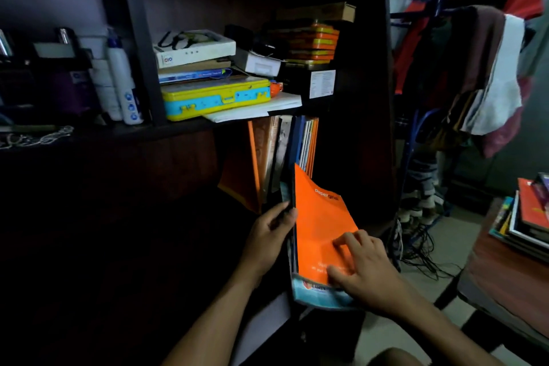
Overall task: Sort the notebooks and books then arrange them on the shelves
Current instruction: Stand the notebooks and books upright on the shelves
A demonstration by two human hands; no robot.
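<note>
- We see an orange notebook [320, 229] held upright at the front of the lower shelf [184, 128], its cover facing right and its top corner leaning in toward the row of books already standing there.
- Behind it, in the same bundle, sit more thin books; a light-blue one [322, 296] shows along the bottom edge.
- Our left hand [269, 236] grips the bundle from its left side, fingers [279, 215] curled round the spine edge, thumb at the orange cover's near edge.
- Our right hand [364, 269] lies flat on the orange cover low down, its fingers [346, 242] straight and spread, pressing rather than clasping.
- The standing row of books [292, 145] in the lower compartment includes an orange folder [242, 175] at the left, tilted, then darker spines and a group of thin orange and blue ones just behind the held notebook.
- On the shelf above we see a yellow and blue case [215, 98] under a stack of books and a white box [194, 49], with a pile of orange tins [312, 44] to the right.
- White bottles [121, 77] stand in the compartment to the left.
- At the far right, a counter [505, 282] carries another pile of books [525, 217], well apart from the shelf.
- Clothes [487, 74] hang on a rack beyond, with dark cables [419, 249] on the floor beneath.
</note>
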